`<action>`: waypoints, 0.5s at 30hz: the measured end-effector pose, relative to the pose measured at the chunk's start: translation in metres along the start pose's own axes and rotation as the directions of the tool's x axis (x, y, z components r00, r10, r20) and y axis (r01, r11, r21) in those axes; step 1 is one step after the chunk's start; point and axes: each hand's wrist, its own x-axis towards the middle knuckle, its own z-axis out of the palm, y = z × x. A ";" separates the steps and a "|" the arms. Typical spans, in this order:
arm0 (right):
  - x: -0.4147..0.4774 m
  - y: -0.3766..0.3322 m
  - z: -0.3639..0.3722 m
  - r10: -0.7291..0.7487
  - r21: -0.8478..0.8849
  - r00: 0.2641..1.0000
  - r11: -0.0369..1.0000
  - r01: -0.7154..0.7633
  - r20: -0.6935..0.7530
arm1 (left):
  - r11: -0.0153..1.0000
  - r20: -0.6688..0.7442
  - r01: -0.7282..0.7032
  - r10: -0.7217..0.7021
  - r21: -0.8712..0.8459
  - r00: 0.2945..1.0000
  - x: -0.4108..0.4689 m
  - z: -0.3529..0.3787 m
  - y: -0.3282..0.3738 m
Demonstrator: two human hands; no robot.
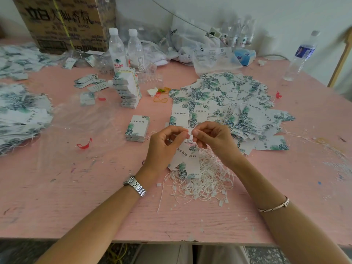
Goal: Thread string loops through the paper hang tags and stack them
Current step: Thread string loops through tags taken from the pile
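Over the pink table [76, 197], my left hand [165, 145] and my right hand [213, 139] meet fingertip to fingertip, both pinching the white clasp end of a string at the top of white hang tags [187, 159] with green leaf print. The tags hang down from my fingers above a tangled heap of white string loops [205, 181]. Behind my hands spreads a wide loose pile of threaded tags [228, 103]. A small neat stack of tags [137, 128] lies to the left of my left hand.
A taller leaning stack of tags [128, 90] stands farther back, with water bottles [117, 50] behind it and another bottle [302, 56] at the right. More tag piles [21, 109] lie at the left, and a cardboard box [64, 21] and plastic bags [200, 42] sit at the back.
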 end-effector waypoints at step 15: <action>-0.001 0.002 0.002 -0.015 0.018 1.000 1.000 0.015 0.005 | 0.997 0.008 -0.025 0.025 0.076 1.000 -0.001 0.000 -0.004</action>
